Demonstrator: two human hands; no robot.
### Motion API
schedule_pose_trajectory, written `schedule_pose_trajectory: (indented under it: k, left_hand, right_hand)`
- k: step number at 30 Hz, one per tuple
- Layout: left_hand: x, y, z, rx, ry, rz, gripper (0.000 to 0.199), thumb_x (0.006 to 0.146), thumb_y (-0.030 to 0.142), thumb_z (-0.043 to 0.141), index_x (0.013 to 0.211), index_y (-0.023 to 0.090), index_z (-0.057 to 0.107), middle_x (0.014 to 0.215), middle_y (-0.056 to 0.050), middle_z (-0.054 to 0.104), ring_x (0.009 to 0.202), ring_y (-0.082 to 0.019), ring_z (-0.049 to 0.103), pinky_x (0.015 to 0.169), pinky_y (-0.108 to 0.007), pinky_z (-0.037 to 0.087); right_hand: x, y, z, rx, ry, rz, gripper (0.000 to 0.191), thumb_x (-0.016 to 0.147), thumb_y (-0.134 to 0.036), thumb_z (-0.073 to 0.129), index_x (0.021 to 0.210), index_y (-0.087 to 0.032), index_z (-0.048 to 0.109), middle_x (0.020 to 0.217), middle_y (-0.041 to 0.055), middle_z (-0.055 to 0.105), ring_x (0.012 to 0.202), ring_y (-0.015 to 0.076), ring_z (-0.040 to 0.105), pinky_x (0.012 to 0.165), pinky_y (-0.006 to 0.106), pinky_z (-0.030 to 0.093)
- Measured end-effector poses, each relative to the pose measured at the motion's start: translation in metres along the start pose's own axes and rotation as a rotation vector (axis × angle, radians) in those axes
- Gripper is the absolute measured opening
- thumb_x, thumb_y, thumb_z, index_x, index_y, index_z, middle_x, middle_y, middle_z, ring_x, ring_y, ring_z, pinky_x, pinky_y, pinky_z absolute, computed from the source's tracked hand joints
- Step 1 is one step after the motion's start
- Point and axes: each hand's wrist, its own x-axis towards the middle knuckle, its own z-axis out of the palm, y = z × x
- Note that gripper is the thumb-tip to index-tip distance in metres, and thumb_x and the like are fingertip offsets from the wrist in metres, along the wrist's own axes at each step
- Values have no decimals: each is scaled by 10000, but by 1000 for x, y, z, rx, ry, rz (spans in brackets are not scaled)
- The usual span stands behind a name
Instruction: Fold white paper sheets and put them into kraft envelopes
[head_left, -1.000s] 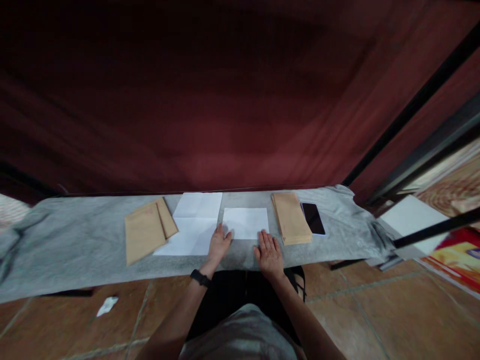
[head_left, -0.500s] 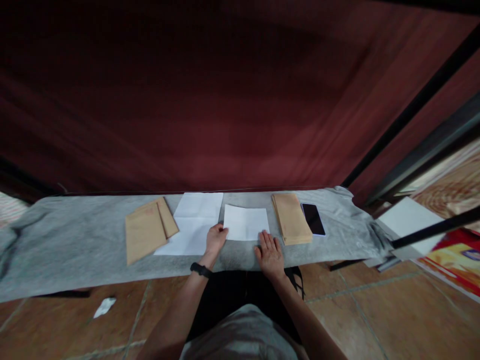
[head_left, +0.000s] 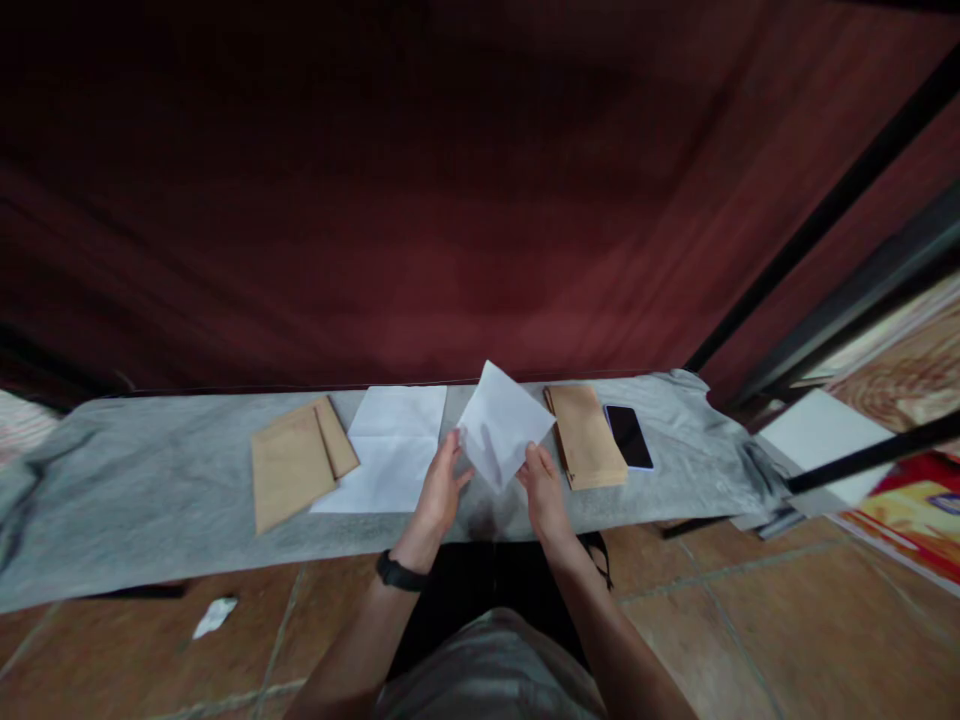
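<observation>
Head view: the right hand (head_left: 541, 478) pinches the folded paper (head_left: 504, 418) above the cloth's (head_left: 172, 480) near edge; the left hand (head_left: 444, 485), loosely curled, seemingly touches it.

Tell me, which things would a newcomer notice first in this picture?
Probably the bright white paper, between the left hand and the right hand, at the centre. Then the dark red backdrop filling the upper view, and the brown envelopes beside the black phone on the right.
</observation>
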Motion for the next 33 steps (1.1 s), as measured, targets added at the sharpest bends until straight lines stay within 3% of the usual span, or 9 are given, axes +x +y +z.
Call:
schedule_pose_trajectory:
  k: [6,12,15,17,19,22,24,29,33]
  left_hand:
    - [-8,-58,-10,-62,4,-184,575,716,349,803,1239,205,614,1216,-116,716,1032,-275,701,802,-373,582]
    - [25,-71,-29,294,-48,164,668,652,152,674,1313,173,584,1211,-84,718,1115,-262,662,1044,-402,490]
    - [41,-65,-40,609,-73,210,743,686,142,615,1422,171,516,1274,-91,698,1151,-272,652,1067,-400,473]
    - [46,-63,-43,844,-53,205,779,734,151,587,1498,154,432,1272,-114,699,1128,-289,669,1040,-413,491]
    - [46,-62,-43,1050,-34,199,796,783,160,561,1550,144,346,1225,-133,718,1076,-302,694,989,-424,519]
    - [39,-61,-39,1266,-33,227,752,842,164,518,1566,148,317,1221,-149,715,1043,-290,707,940,-396,540]
    - [29,-60,-36,1398,-11,246,681,876,182,497,1544,151,368,1277,-166,682,1081,-290,690,945,-392,536]
    - [4,-70,-26,1580,77,483,542,971,284,437,1488,124,459,1553,-208,434,1437,-384,395,1157,-562,342]
    - [3,-93,0,1479,-303,653,549,1031,379,349,1516,131,414,1619,-136,358,1525,-285,262,1235,-488,258]
  right_hand:
    - [-6,16,-5,401,75,242,348,866,-480,683,1115,-239,658,1141,41,749,1024,201,709,889,336,574]
    - [-21,50,-41,269,41,453,222,841,-444,689,882,-227,663,900,53,768,851,205,737,863,377,583]
    - [-29,58,-61,43,-165,524,364,865,-515,642,968,-173,711,967,133,774,808,247,747,768,422,597]
    - [-29,58,-69,-163,-255,446,452,908,-562,564,1029,-158,725,987,157,774,773,267,749,718,440,604]
    - [-25,54,-70,-450,-249,196,472,973,-540,449,1091,-177,727,1028,143,772,837,269,749,767,446,607]
    - [-16,52,-68,-1000,-190,-304,441,1030,-376,354,1293,-205,664,1292,120,695,1201,259,645,1053,461,491]
    - [-13,56,-67,-1318,-187,-509,446,1031,-315,383,1418,-201,573,1464,115,572,1384,263,494,1181,490,337]
    - [-14,73,-69,-1609,-207,-576,497,1034,-338,423,1507,-191,469,1565,122,444,1446,287,411,1214,504,230]
    - [-14,77,-71,-1651,-211,-596,519,1025,-289,410,1533,-184,425,1570,130,436,1451,285,400,1217,515,208]
